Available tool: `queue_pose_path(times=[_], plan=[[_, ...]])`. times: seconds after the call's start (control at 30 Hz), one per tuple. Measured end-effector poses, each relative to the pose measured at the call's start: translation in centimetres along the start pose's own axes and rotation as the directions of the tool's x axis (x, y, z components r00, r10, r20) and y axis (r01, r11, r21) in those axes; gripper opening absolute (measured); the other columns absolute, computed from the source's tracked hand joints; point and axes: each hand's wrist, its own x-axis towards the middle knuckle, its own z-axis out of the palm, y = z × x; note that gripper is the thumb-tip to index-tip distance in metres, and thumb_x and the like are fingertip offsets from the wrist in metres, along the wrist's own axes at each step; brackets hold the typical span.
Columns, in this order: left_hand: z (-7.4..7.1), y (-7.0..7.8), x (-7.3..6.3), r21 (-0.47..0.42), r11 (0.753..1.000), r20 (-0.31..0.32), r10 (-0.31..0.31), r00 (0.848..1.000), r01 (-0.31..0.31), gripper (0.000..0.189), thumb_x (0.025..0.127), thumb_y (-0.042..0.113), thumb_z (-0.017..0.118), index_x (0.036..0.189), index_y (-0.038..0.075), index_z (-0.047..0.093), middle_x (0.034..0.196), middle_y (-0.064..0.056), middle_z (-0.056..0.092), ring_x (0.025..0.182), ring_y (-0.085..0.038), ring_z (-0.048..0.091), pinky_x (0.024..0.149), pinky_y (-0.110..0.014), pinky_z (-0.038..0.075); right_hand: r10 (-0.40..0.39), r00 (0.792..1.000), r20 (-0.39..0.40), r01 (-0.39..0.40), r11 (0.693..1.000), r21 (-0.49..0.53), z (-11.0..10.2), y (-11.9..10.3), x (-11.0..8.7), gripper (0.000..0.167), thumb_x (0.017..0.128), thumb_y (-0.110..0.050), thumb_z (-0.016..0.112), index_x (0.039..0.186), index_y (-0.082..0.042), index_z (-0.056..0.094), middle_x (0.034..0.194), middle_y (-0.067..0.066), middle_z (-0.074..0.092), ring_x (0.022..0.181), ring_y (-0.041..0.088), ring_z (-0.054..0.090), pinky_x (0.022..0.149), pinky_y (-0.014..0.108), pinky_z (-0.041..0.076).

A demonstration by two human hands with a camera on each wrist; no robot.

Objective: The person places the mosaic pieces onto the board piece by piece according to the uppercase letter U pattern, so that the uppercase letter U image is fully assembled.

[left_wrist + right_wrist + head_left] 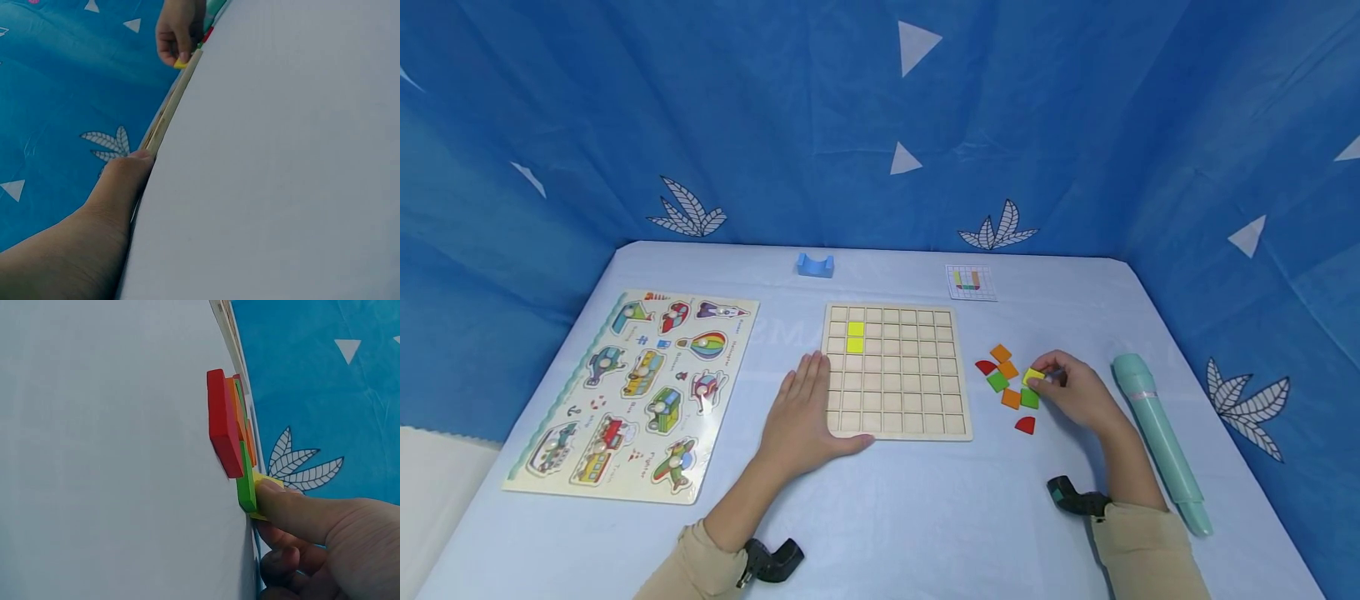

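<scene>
A square wooden grid board (912,374) lies flat mid-table, with two yellow square tiles (855,337) set one below the other near its upper left. My left hand (801,412) rests at the board's left side, fingers straight along the edge and thumb spread by the lower corner. To the right of the board, my right hand (1072,392) pinches a yellow square tile (1033,377) between thumb and fingers. Around it lie green tiles (997,382), orange tiles (1001,353) and red quarter-round tiles (1025,426). In the right wrist view the thumb presses the yellow tile beside a green tile (246,481).
A small pattern card (971,282) and a blue notched block (816,266) lie toward the back. A picture puzzle board (636,400) with vehicle pieces covers the left side. Beyond my right hand lies a long mint-green tube (1161,442).
</scene>
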Motion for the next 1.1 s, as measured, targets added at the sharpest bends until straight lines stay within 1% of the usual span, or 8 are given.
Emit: queue_pose_path(times=[0.1,0.23,0.4,0.6,0.7,0.83,0.97,1.1], plan=[[0.0,0.0,0.0,-0.002,1.0,-0.003,-0.001,1.0,0.001,0.139,0.064,0.091,0.058,0.158,0.0,0.011,0.167,-0.015,0.008,0.157,-0.028,0.005,0.126,-0.049,0.012,-0.001,1.0,-0.019,0.001,1.0,0.007,0.0,-0.2,0.1,0.022,0.093,-0.021,0.069,0.109,-0.009,0.061,0.104,0.011,0.063,0.09,0.025,0.052,0.072,0.03,0.046],[0.0,-0.1,0.0,-0.009,1.0,-0.009,-0.001,1.0,0.001,0.139,0.064,0.09,0.058,0.158,0.0,0.011,0.167,-0.015,0.009,0.157,-0.028,0.005,0.126,-0.049,0.012,0.007,0.999,-0.052,-0.006,1.0,0.015,0.0,-0.8,0.5,0.023,0.093,-0.023,0.07,0.11,-0.01,0.061,0.105,0.009,0.063,0.093,0.024,0.051,0.075,0.03,0.046],[0.1,-0.1,0.0,-0.009,1.0,-0.007,-0.003,1.0,0.002,0.138,0.064,0.09,0.059,0.158,0.0,0.011,0.167,-0.015,0.009,0.157,-0.028,0.005,0.126,-0.049,0.012,0.0,0.998,-0.063,0.002,1.0,0.029,0.4,-2.3,1.1,0.023,0.093,-0.023,0.07,0.111,-0.01,0.063,0.104,0.009,0.066,0.088,0.024,0.051,0.073,0.029,0.046],[0.1,-0.1,0.1,0.002,1.0,0.006,-0.006,1.0,0.006,0.138,0.065,0.089,0.059,0.159,0.001,0.01,0.168,-0.014,0.008,0.157,-0.027,0.004,0.126,-0.048,0.011,-0.028,0.999,-0.033,0.03,0.996,0.083,1.4,-4.5,2.0,0.02,0.093,-0.02,0.07,0.109,-0.01,0.064,0.104,0.01,0.067,0.083,0.026,0.051,0.068,0.028,0.047],[0.1,-0.1,0.1,-0.002,1.0,0.009,-0.009,1.0,0.009,0.138,0.064,0.089,0.059,0.159,0.001,0.009,0.168,-0.014,0.008,0.157,-0.027,0.004,0.126,-0.047,0.011,-0.059,0.998,-0.012,0.06,0.993,0.102,2.1,-5.5,2.5,0.019,0.093,-0.02,0.071,0.108,-0.011,0.064,0.103,0.009,0.065,0.081,0.026,0.051,0.067,0.028,0.047],[0.1,-0.1,0.1,-0.006,1.0,0.009,-0.006,1.0,0.006,0.138,0.065,0.089,0.059,0.159,0.001,0.01,0.168,-0.014,0.008,0.157,-0.027,0.004,0.126,-0.048,0.011,-0.105,0.994,-0.003,0.105,0.989,0.105,3.0,-7.0,3.0,0.017,0.092,-0.02,0.072,0.106,-0.013,0.064,0.102,0.007,0.065,0.081,0.024,0.052,0.066,0.028,0.047],[0.0,-0.1,0.1,-0.006,1.0,0.008,-0.003,1.0,0.003,0.138,0.064,0.089,0.06,0.159,0.001,0.011,0.168,-0.014,0.008,0.157,-0.027,0.004,0.126,-0.048,0.011,-0.129,0.992,0.006,0.127,0.985,0.119,3.9,-8.6,3.4,0.016,0.091,-0.021,0.072,0.104,-0.014,0.065,0.104,0.007,0.068,0.078,0.025,0.052,0.062,0.029,0.046],[0.0,-0.1,0.1,-0.01,1.0,0.008,-0.003,1.0,0.003,0.138,0.064,0.089,0.06,0.159,0.001,0.011,0.168,-0.014,0.008,0.157,-0.027,0.004,0.126,-0.048,0.011,-0.145,0.989,0.022,0.141,0.981,0.135,4.8,-10.1,3.9,0.016,0.091,-0.02,0.073,0.103,-0.015,0.065,0.104,0.006,0.068,0.081,0.024,0.052,0.066,0.031,0.044]])
